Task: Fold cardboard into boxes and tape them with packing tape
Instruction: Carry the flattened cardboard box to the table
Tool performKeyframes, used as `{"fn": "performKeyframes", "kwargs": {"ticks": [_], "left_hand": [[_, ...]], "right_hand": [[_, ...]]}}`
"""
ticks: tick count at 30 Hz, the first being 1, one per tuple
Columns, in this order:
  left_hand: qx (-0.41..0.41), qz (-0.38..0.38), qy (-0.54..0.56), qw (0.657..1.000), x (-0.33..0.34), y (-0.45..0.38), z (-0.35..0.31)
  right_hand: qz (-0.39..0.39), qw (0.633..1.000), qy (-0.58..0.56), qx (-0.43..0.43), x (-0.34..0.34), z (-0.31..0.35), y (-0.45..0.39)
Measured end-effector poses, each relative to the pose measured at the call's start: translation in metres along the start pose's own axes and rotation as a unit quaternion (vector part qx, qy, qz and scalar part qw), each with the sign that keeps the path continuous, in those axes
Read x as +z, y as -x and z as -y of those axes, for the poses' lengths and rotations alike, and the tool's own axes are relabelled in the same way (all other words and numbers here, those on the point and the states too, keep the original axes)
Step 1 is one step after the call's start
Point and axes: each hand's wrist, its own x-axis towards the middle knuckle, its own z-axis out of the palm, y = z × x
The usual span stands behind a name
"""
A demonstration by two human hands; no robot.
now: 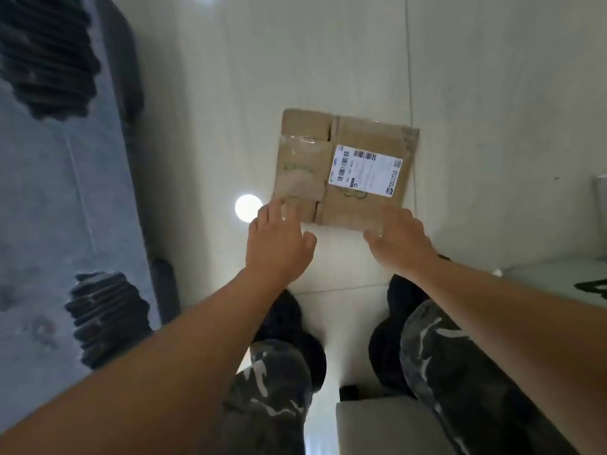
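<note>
The flat cardboard (345, 167) lay just ahead on the floor (328, 60), both hands' spread fingers (274, 208) touching its near edge.

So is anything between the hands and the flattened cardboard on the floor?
Nothing visible. The left hand and right hand both reach the near edge of the flattened cardboard, with only bare floor around it.

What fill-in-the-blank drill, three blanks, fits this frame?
1. The flattened cardboard lies on the ____.
2. The white shipping label sits nearer the ____ hand.
3. The left hand and right hand both reach its ____ edge.

Missing words: floor; right; near
</note>
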Motion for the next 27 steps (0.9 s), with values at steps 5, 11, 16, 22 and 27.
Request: {"fn": "performKeyframes", "kwargs": {"ticks": [5, 11, 16, 22, 27], "left_hand": [[-0.051, -0.004, 0.069, 0.996, 0.019, -0.043, 0.006], [-0.146, 0.039, 0.234, 0.960, 0.029, -0.084, 0.004], [-0.258, 0.061, 0.247, 0.932, 0.015, -0.069, 0.009], [-0.246, 0.053, 0.270, 0.929, -0.049, 0.012, -0.002], [-0.264, 0.037, 0.280, 0.922, -0.141, 0.099, -0.025]], "right_hand": [[-0.016, 0.992, -0.112, 0.052, 0.017, -0.009, -0.053], [-0.091, 0.951, -0.256, 0.151, 0.023, -0.008, -0.083], [-0.109, 0.950, -0.257, 0.136, 0.020, -0.025, -0.062], [-0.086, 0.967, -0.229, 0.069, -0.002, -0.010, 0.023], [-0.088, 0.977, -0.195, 0.012, -0.059, 0.029, 0.121]]}}
